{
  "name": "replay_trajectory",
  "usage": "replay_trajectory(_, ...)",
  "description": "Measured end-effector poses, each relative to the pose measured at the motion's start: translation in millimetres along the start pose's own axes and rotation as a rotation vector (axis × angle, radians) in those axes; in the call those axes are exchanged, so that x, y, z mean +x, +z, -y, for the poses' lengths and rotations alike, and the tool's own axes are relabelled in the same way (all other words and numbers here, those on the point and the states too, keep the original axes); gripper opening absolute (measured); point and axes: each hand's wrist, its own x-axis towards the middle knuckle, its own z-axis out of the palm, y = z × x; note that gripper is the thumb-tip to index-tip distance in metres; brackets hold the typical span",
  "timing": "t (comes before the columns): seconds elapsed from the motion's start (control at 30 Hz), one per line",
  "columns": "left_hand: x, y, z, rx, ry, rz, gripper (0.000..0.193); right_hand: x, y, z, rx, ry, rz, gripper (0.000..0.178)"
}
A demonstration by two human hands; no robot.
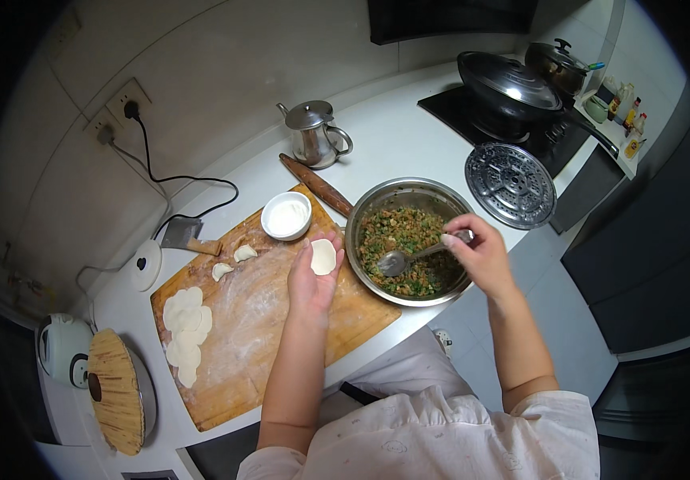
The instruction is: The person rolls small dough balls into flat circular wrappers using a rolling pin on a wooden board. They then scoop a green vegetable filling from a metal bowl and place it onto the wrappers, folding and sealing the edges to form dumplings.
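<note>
On the palm and fingers of my left hand [310,280] rests a round dumpling wrapper [323,257], held above the floured wooden board [249,320]. My right hand [481,254] grips the handle of a metal spoon [394,263], whose bowl dips into chopped green and brown filling [401,232]. That filling lies in a wide steel bowl [359,276] at the board's right edge. Overlapping wrappers [188,320] are spread on the board's left part. Two folded dumplings [245,253] sit near its far edge, beside a white bowl of flour [287,214].
A rolling pin [315,184] and a steel kettle [313,136] stand beyond the board. A cleaver [182,235] lies at the far left, near cords. Right of the bowl are a steamer plate [511,186] and a lidded wok [511,88] on the stove. A woven lid [115,392] leans at left.
</note>
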Motion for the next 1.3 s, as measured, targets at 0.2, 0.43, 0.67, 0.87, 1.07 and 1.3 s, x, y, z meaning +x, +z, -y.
replay_trajectory(0.2, -3.2, 3.2, -0.5, 0.005, 0.037, 0.003, 0.036, 13.8, 17.3, 13.3, -0.202, 0.048, 0.15, 0.014)
replay_trajectory(0.43, -7.2, 4.5, -0.4, -0.005, 0.031, 0.129, 0.041, 53.4, 17.5, 5.6, -0.454, -0.203, 0.047, 0.013)
replay_trajectory(0.67, -11.9, 8.7, -2.9, 0.006, -0.022, 0.093, 0.038, 66.3, 36.5, 0.3, -0.558, -0.199, 0.193, 0.013)
replay_trajectory(0.87, -12.3, 10.2, -3.1, -0.007, -0.021, 0.07, 0.037, 56.9, 50.8, 4.3, -0.512, -0.274, 0.267, 0.014)
replay_trajectory(1.07, -10.6, 7.3, -1.7, -0.017, -0.019, 0.096, 0.037, 40.2, 52.9, 17.3, -0.464, -0.243, 0.292, 0.015)
replay_trajectory(1.3, -10.2, 8.0, -1.1, -0.018, -0.024, 0.088, 0.038, 15.5, 52.3, 27.1, -0.426, -0.244, 0.291, 0.016)
